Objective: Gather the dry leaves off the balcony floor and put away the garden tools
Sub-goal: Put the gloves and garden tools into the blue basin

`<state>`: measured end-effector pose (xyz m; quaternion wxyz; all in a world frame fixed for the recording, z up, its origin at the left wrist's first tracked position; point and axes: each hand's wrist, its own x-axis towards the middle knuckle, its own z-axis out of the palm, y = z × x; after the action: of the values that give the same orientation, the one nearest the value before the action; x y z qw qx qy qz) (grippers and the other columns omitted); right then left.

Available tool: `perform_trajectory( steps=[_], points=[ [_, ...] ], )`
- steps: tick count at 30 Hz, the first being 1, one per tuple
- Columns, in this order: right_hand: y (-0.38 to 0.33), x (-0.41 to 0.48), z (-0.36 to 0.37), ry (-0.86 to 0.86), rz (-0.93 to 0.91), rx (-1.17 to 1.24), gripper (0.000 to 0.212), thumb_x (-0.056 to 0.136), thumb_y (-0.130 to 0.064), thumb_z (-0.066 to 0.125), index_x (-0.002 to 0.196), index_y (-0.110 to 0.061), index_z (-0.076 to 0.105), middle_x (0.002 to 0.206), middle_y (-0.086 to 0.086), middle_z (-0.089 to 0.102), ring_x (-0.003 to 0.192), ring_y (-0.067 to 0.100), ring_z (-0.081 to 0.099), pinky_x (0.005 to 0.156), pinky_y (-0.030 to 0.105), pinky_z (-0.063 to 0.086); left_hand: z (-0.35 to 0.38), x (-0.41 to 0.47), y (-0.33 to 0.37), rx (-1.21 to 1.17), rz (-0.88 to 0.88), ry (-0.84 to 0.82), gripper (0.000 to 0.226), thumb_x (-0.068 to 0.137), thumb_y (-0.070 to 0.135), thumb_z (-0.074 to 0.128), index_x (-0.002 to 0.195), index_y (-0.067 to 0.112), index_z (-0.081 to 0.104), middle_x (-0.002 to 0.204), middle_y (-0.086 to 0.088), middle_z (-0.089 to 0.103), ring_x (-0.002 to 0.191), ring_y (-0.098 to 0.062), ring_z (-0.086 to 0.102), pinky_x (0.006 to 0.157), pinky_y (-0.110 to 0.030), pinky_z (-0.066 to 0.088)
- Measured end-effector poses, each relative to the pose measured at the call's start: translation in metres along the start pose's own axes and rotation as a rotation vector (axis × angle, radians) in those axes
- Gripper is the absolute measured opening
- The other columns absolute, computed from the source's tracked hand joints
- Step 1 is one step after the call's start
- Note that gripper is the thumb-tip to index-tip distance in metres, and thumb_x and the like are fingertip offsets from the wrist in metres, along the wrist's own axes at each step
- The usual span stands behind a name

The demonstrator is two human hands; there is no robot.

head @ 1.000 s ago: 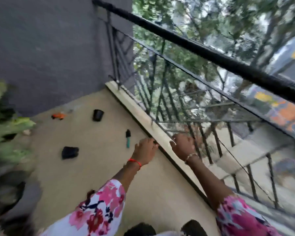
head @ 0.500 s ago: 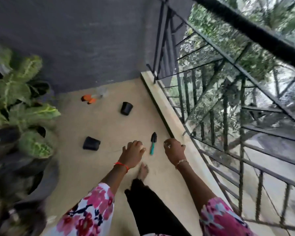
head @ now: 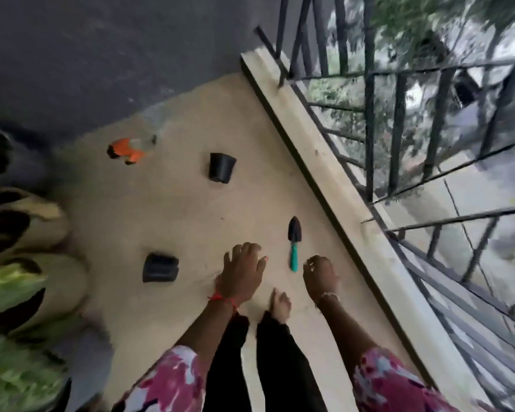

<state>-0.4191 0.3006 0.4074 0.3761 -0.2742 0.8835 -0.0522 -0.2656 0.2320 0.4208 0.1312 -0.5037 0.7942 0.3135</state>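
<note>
Right, I'm looking straight down at the balcony floor, both arms stretched out ahead of me. My left hand hangs above the floor, fingers loosely bent and a little spread, nothing in it, a red thread round the wrist. My right hand is level with it and well clear of the left. Its fingers curl loosely downward with nothing to be seen in them, and there's a pale bracelet on that wrist. So the two hands are apart and both are empty. The trowel lies flat on the floor in the gap between them and just beyond. Its black blade points to the far edge and its teal handle points back at me, and neither hand is touching it. It sits near the raised kerb that runs along the floor's right edge, where the black railing stands. One black pot is further out toward the far edge. A second black pot sits left of my left hand, nearer the middle of the floor. Up by the far edge, close to the grey wall, there's an orange thing, too blurred to name. Green leafy plants crowd the left edge, smeared by the motion. Below my hands my bare foot is planted on the floor, with black trouser legs behind it.
</note>
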Motion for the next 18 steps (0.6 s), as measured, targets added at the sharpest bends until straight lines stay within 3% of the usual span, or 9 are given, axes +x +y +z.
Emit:
perform_trajectory(
  steps=[4,10,18],
  points=[
    [0.015,0.095,0.085,-0.017,0.192,0.138,0.032,0.092,-0.017,0.053,0.118,0.001,0.053,0.119,0.02,0.056,0.11,0.032,0.051,0.089,0.033,0.039,0.08,0.098,-0.049,0.062,0.008,-0.159,0.039,0.101,0.037,0.03,0.135,0.02,0.04,0.138,0.002,0.042,0.131,-0.019,0.032,0.109,-0.034,0.023],
    [0.056,0.209,0.214,-0.445,0.141,-0.222,0.057,0.096,-0.032,0.049,0.134,0.006,0.032,0.135,0.021,0.044,0.125,0.031,0.043,0.099,0.032,0.036,0.19,0.2,-0.121,0.064,0.044,-0.264,0.04,0.1,0.034,0.036,0.133,0.014,0.041,0.138,-0.004,0.042,0.131,-0.024,0.032,0.106,-0.038,0.025],
    [0.1,0.294,0.286,-0.139,0.267,-0.093,0.066,0.091,-0.019,0.057,0.141,0.001,0.019,0.138,0.021,0.032,0.126,0.038,0.037,0.1,0.047,0.037,0.269,0.255,-0.178,0.033,0.048,-0.329,0.04,0.099,0.032,0.041,0.131,0.009,0.043,0.134,-0.011,0.044,0.127,-0.029,0.035,0.102,-0.042,0.032]
  ],
)
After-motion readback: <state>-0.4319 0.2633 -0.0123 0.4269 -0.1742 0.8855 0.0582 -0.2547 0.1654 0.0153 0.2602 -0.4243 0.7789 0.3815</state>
